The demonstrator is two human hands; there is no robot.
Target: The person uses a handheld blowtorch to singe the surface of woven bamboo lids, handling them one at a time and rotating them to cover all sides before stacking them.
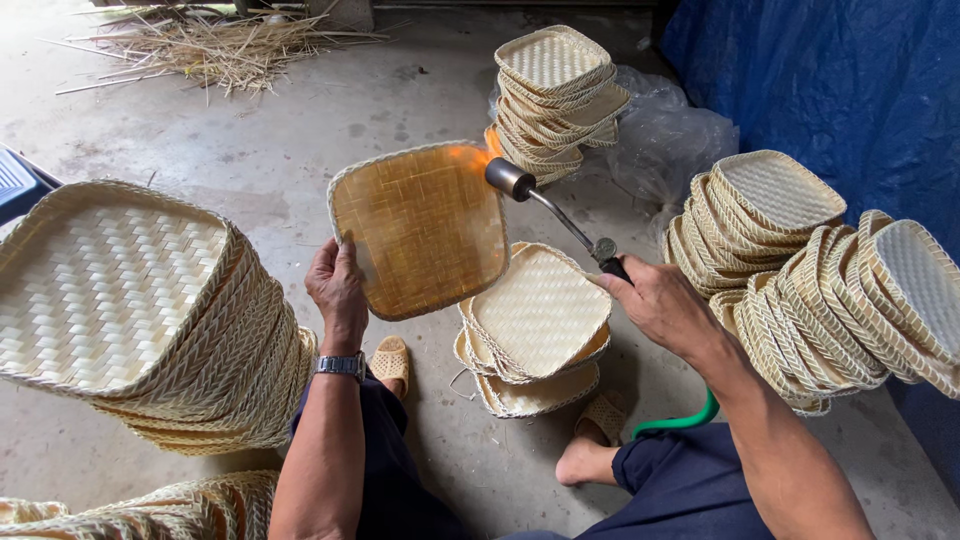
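Observation:
My left hand (337, 286) grips the near left edge of a square woven bamboo tray (418, 228), held tilted up with its inside facing me. It glows orange under a flame at its top right corner. My right hand (660, 302) holds a gas torch (553, 212) by its handle; the metal nozzle points at that corner. A green hose (680, 420) runs down from the torch past my right forearm. A wristwatch (341, 365) sits on my left wrist.
A small pile of pale trays (535, 325) lies on the concrete floor between my sandalled feet. Tall tray stacks stand at left (130, 310), at the back (555, 95) and at right (800, 260). A blue tarp (840, 80) hangs right; loose straw (215, 40) lies far left.

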